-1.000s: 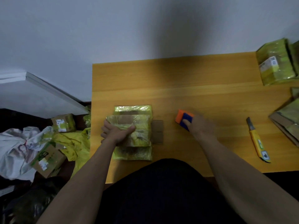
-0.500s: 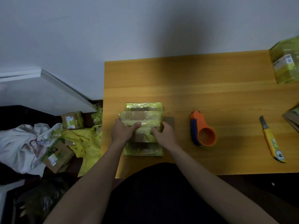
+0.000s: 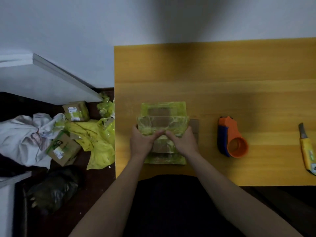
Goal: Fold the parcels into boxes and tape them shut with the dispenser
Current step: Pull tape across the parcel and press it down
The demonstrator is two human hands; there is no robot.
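Two sets of fingers (image 3: 158, 133) curl over the flaps of the parcel (image 3: 163, 132), near the table's (image 3: 222, 69) left edge; left hand (image 3: 142, 142) and right hand (image 3: 183, 142) both grip it. Folding seems in progress; next comes reaching right for the dispenser (image 3: 231, 136). Contents of the parcel are hidden.

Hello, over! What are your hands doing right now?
Both hands, left and right, gripping parcel. Tape dispenser idle on table. Nothing blocking.
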